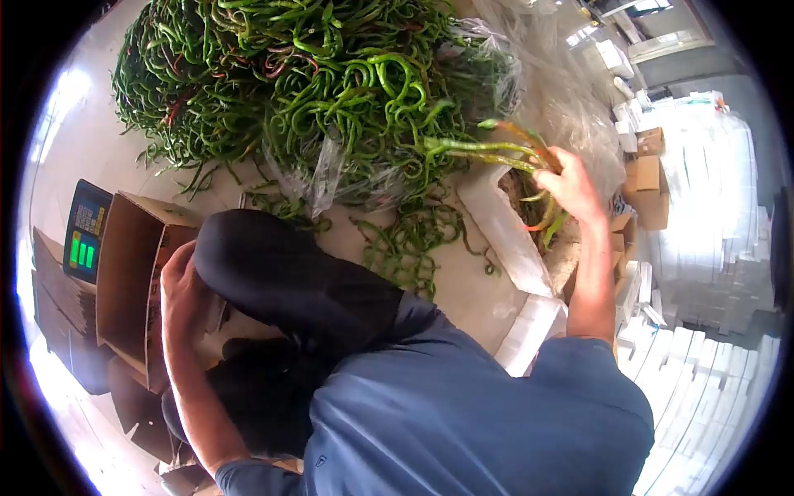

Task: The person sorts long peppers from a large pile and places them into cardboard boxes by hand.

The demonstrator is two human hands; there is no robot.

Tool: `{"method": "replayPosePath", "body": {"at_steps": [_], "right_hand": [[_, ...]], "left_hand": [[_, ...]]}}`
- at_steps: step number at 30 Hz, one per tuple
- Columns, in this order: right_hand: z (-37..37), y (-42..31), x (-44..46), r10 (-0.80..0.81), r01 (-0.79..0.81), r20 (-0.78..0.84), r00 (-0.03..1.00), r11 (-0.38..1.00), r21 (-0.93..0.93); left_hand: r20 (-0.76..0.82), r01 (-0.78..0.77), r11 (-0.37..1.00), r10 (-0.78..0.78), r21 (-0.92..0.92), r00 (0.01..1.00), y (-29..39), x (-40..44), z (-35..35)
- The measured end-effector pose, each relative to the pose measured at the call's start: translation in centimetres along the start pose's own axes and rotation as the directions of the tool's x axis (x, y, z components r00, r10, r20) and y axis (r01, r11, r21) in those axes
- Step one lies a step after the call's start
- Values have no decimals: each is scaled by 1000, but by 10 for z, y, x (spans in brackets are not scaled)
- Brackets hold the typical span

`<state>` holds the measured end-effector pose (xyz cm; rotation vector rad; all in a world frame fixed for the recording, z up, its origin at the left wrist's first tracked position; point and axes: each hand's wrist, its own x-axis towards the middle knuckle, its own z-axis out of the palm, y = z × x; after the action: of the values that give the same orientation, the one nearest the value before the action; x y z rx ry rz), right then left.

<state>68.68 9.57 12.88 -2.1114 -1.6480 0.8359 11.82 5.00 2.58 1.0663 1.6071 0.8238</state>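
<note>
My right hand [567, 187] is closed around a few long peppers [496, 152], mostly green with reddish parts. It is above a white foam box [496, 219], which has more peppers and brownish matter inside. To the left, my left hand [184, 285] is beside my raised knee, against the edge of an open cardboard box [128, 273]. Its fingers are partly hidden, so their grip is unclear. In front of me lies a big heap of long, curled green peppers [322, 91], a few of them red, partly on clear plastic.
Loose peppers [413, 240] are scattered on the floor before my legs. A scale display [87, 231] with green digits stands left of the cardboard box. Clear plastic sheeting [571, 99] lies at the upper right. Stacked white foam boxes [703, 397] and small cartons [647, 182] are on the right.
</note>
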Motion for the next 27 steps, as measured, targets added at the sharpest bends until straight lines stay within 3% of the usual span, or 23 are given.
{"method": "replayPosePath", "body": {"at_steps": [2, 5, 9, 12, 15, 16, 19, 21, 23, 25, 27], "right_hand": [[-11, -8, -2, 18, -18, 9, 1000, 999, 48], [-21, -17, -5, -38, 41, 48, 998, 997, -65], [-36, -39, -14, -68, 81, -71, 995, 976, 201], [-47, -62, -10, -149, 154, -38, 988, 947, 282], [-38, -101, -2, -206, 168, 45, 978, 890, 424], [-28, -117, 0, -243, 192, 43, 969, 853, 485], [8, -167, 8, -392, 264, 71, 917, 732, 627], [33, -199, 11, -470, 222, 150, 870, 645, 732], [61, -232, 13, -552, 167, 256, 793, 602, 781], [93, -262, 13, -597, 111, 371, 711, 617, 779], [128, -282, 12, -626, 150, 436, 647, 665, 732]], "left_hand": [[20, 34, 999, -33, -12, 999, -10, 2, -3], [10, 28, 1000, -28, -4, 1000, -17, 6, -6], [-26, 78, 993, -80, -91, 996, 4, -1, 3], [-37, -71, 997, 72, 14, 997, -1, 5, -12], [-95, -328, 939, 337, 101, 937, 13, -7, -6], [-105, -358, 933, 360, 37, 927, 31, -19, 0], [-38, -341, 939, 340, -34, 940, 61, -49, 9], [115, -268, 950, 287, -160, 951, 72, -56, 16], [226, -193, 833, 351, -518, 909, 77, -50, 32], [128, -93, 527, 368, -845, 921, 73, -35, 52], [-1, -58, 165, 326, -985, 945, 80, -17, 53]]}}
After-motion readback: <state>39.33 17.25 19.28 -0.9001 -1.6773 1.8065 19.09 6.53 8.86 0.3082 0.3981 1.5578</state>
